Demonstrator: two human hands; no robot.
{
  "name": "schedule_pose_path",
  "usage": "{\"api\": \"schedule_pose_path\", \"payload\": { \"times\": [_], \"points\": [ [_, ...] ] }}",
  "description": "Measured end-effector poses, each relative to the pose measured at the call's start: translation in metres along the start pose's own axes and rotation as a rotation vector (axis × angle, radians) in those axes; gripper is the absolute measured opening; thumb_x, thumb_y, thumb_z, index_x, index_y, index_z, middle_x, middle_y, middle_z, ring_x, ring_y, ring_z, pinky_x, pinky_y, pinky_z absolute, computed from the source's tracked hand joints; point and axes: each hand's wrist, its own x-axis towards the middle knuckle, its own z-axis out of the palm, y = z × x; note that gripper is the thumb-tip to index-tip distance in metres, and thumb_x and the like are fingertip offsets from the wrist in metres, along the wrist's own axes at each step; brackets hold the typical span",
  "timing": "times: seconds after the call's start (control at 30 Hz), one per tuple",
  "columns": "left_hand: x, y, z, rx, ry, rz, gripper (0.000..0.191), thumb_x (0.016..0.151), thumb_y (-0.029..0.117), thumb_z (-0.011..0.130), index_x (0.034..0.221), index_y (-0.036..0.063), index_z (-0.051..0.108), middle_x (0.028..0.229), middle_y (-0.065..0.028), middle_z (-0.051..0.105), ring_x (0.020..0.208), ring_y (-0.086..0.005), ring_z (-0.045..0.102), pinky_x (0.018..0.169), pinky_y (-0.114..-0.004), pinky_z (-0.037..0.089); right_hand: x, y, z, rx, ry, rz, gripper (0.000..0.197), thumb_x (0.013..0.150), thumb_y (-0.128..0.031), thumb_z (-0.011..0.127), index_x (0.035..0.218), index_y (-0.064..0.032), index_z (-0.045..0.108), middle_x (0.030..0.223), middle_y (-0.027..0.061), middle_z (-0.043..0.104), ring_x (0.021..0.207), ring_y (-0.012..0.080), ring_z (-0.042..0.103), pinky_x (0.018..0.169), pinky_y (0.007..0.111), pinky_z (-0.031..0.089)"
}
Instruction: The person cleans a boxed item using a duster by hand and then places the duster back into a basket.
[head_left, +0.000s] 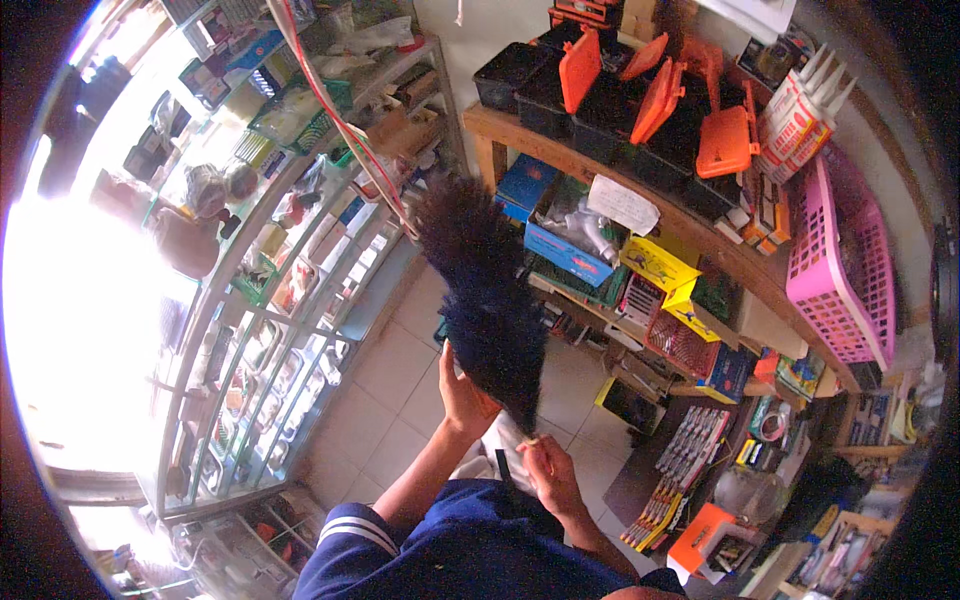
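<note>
A bushy black feather duster points away from me over the tiled floor, its tip towards the shelves. My right hand is closed around its narrow handle end, just below the lowest feathers. Against the left side of the feathers rests my left hand, thumb up along the edge and fingers partly hidden by the plumes; it appears to grip them.
On my left runs a glass display case full of small packaged goods. To the right, a wooden shelf carries black bins with orange lids, sealant tubes and a pink basket. A red-and-white cable hangs ahead.
</note>
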Motion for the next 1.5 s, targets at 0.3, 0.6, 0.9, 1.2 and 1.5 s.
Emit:
{"api": "schedule_pose_path", "payload": {
  "times": [0.3,0.6,0.9,1.2,1.5],
  "points": [
    [0.01,0.003,0.002,-0.157,-0.037,0.056,0.088,0.089,0.077,0.032,0.132,0.0029,0.051,0.109,-0.0202,0.065,0.091,-0.0365,0.066,0.082,-0.051,0.054,-0.042,0.014,0.003,-0.579,0.067,-0.237,0.025,0.1,-0.027,0.053,0.094,-0.0025,0.057,0.075,0.0185,0.06,0.071,0.0349,0.064,0.062,0.04,0.049],
    [-0.025,-0.08,0.003,0.037,-0.281,-0.233,0.093,0.081,0.084,0.034,0.127,0.0056,0.054,0.111,-0.0192,0.063,0.1,-0.0416,0.061,0.089,-0.057,0.05,-0.044,-0.01,-0.034,-0.326,0.08,-0.131,0.032,0.102,-0.031,0.051,0.102,-0.0009,0.059,0.083,0.0143,0.062,0.076,0.0236,0.059,0.072,0.037,0.047],
    [-0.054,-0.143,0.061,-0.036,-0.437,-0.35,0.091,0.08,0.084,0.033,0.125,0.0096,0.058,0.093,-0.016,0.065,0.085,-0.0377,0.059,0.082,-0.054,0.046,-0.144,0.029,-0.095,-0.115,0.121,-0.116,0.037,0.104,-0.038,0.049,0.111,-0.004,0.061,0.09,0.003,0.06,0.081,0.0148,0.056,0.071,0.031,0.049],
    [-0.11,-0.277,0.054,0.157,-0.551,-0.587,0.088,0.077,0.083,0.045,0.122,0.0084,0.059,0.097,-0.0156,0.068,0.091,-0.0368,0.064,0.081,-0.052,0.053,-0.218,0.011,-0.134,0.601,0.287,-0.095,0.039,0.104,-0.042,0.044,0.097,-0.0051,0.054,0.059,-0.0037,0.04,0.045,0.0039,0.032,0.039,0.022,0.026],
    [-0.084,-0.276,0.015,0.01,-0.398,-0.744,0.083,0.081,0.076,0.051,0.12,0.0024,0.057,0.12,-0.0112,0.06,0.115,-0.0305,0.053,0.107,-0.052,0.037,-0.261,0.015,-0.185,0.586,0.385,-0.206,0.038,0.105,-0.04,0.044,0.09,-0.0061,0.053,0.056,-0.0045,0.038,0.041,0.0043,0.032,0.036,0.022,0.026]
  ]
}}
